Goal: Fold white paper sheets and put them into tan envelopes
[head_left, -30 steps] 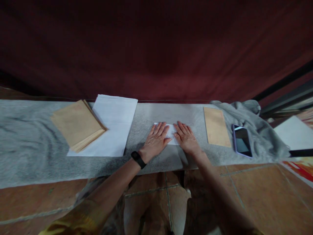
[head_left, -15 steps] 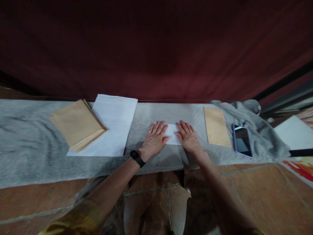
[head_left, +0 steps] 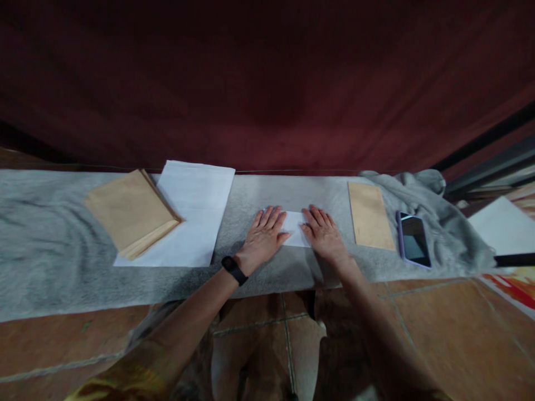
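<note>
A small white piece of paper (head_left: 295, 229), apparently folded, lies on the grey cloth in front of me. My left hand (head_left: 266, 233) rests flat over its left end, fingers stretched out. Over the right end lies my right hand (head_left: 321, 231), also flat with its fingers extended. Between the two thumbs the middle of the paper shows; its ends are hidden beneath my hands. To the right of my right hand is a single brown envelope (head_left: 371, 216). Farther left, a stack of brown envelopes (head_left: 131, 211) sits partly on top of large white paper sheets (head_left: 196, 217).
A grey cloth (head_left: 50, 239) covers the long narrow surface and bunches up at its right end. Beside the single envelope lies a phone (head_left: 413, 239) with a purple edge. Dark red fabric (head_left: 267, 111) hangs behind the surface. Tiled floor (head_left: 451, 317) shows below.
My right hand has shifted very slightly to the right on the paper. Otherwise both hands and the things around them look the same.
</note>
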A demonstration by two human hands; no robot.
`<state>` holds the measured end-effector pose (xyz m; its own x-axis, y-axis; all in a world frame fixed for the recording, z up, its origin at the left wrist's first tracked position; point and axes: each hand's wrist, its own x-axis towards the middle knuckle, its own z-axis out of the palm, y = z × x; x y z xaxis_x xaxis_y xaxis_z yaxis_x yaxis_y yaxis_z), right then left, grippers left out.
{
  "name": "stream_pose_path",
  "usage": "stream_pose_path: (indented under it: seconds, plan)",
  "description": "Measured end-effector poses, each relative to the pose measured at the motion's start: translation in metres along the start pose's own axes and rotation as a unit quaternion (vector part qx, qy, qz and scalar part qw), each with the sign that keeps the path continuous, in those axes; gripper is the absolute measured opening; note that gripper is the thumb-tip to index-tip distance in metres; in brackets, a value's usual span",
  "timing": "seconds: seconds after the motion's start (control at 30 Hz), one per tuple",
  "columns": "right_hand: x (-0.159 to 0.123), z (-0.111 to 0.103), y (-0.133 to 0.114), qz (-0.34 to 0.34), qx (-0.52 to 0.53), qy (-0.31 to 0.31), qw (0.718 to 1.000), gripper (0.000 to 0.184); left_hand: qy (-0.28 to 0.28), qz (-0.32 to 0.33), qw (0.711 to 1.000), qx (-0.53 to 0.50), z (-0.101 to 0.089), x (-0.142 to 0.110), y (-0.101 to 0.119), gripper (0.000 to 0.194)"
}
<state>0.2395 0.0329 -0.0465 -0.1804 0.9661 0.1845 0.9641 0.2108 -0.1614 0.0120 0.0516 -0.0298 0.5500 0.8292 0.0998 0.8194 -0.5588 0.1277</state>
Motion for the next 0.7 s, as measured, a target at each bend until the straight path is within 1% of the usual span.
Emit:
stream_pose_path:
  seconds: [0.27,0.7]
  plan:
    - [0.0013,-0.0002,0.0011,0.011,0.021,0.017,1.000,0.051,0.006,0.002,1.000,0.002,0.0012,0.0007,-0.0006,0.061]
    - [0.0035,0.0021,0.0013,-0.011,0.054,0.041,0.998,0.046,-0.001,0.004,1.000,0.004,0.0005,0.0012,-0.0001,0.061]
